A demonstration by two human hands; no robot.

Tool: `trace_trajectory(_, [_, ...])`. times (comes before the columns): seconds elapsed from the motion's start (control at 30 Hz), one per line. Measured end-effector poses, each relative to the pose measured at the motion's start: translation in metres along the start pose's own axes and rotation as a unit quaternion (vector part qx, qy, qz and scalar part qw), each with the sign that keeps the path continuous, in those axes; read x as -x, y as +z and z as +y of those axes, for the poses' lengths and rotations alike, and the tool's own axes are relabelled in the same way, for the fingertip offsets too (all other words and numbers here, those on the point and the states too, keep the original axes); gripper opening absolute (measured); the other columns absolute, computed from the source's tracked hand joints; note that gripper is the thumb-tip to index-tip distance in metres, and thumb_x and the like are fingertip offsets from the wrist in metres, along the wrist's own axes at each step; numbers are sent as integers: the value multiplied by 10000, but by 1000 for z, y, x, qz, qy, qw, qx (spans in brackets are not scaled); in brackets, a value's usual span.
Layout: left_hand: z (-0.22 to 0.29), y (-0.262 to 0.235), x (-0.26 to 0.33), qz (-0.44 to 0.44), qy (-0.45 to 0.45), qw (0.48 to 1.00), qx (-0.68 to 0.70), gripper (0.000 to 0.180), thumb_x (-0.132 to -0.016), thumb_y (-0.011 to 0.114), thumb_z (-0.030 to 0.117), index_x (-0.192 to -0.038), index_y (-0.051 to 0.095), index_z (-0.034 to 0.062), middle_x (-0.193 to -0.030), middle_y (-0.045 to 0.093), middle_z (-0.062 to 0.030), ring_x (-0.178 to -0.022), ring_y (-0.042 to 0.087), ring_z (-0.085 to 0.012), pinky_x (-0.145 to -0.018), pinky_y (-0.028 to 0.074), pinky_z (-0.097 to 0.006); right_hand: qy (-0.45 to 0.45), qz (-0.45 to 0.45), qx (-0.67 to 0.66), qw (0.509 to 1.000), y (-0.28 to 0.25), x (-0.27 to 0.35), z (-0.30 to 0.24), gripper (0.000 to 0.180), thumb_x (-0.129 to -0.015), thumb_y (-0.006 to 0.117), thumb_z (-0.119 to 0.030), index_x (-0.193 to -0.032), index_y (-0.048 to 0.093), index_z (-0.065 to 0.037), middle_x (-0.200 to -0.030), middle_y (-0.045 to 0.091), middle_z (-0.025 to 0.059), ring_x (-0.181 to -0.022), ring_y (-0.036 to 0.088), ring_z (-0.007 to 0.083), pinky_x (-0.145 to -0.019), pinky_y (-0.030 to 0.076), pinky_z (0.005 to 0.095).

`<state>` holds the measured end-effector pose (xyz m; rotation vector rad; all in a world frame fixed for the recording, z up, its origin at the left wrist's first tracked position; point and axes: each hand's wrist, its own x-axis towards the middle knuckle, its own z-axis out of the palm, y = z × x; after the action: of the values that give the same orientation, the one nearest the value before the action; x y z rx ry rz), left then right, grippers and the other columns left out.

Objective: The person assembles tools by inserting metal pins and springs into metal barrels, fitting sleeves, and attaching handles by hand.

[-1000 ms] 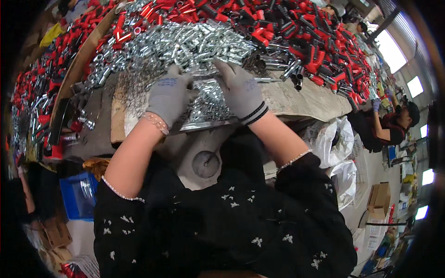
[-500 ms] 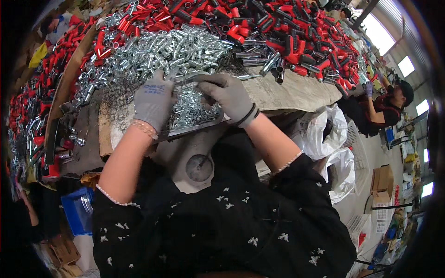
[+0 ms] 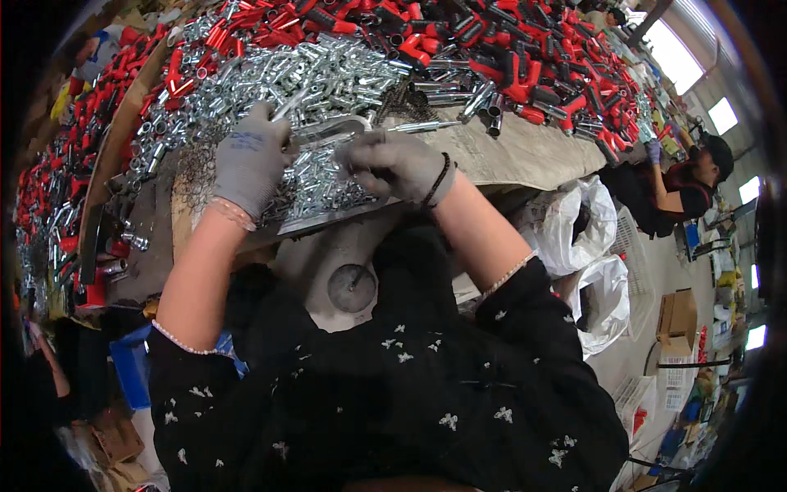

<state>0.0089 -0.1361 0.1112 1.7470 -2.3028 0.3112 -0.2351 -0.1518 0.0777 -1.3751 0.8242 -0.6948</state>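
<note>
Metal rod: slim and shiny, point(image 3: 291, 105) at the fingertips of the gloved left hand point(image 3: 248, 157), above the heap of silver parts point(image 3: 328, 70).
Rod's direction: long axis slants, far end pointing away and rightward.
Rod's handling: probably light, stiff, rather slippery; best gripped near its lower end.
Left hand: appears to pinch the rod's lower end.
Right hand: gloved, point(image 3: 398, 164) fingers curled and blurred over small metal pieces point(image 3: 324, 180) in a tray point(image 3: 328, 219); cannot tell whether it holds anything.
</note>
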Motion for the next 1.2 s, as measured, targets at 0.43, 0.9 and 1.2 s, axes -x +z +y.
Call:
trace_trajectory(0.43, [-20,14,-2,91,-1,989,118,283,-838,727,322,-905,699,48,-1067,637,-162,-883,656,-353,-742,529,-428,-35,3,-213,976,22,-18,-27,315,-908,634,-138,-1187,617,7,-999,685,93,-832,661,172,-717,540,283])
trace_trajectory(0.9, [-37,21,-8,-135,-59,983,107,482,-723,822,239,-1128,640,51,-1106,574,-237,-1028,613,-418,-918,500,-449,-241,286,368,851,31,-3,-35,308,-880,699,-194,-1137,675,-27,-977,710,153,-891,694,206,-803,540,307])
trace_trajectory(1.2, [-18,44,12,-89,-37,978,185,430,-744,762,127,-1140,600,77,-1219,498,-254,-1071,580,-453,-935,494,-446,-286,107,365,880,48,-16,40,275,-875,620,-140,-1122,686,-41,-1177,668,124,-953,675,250,-883,511,368])
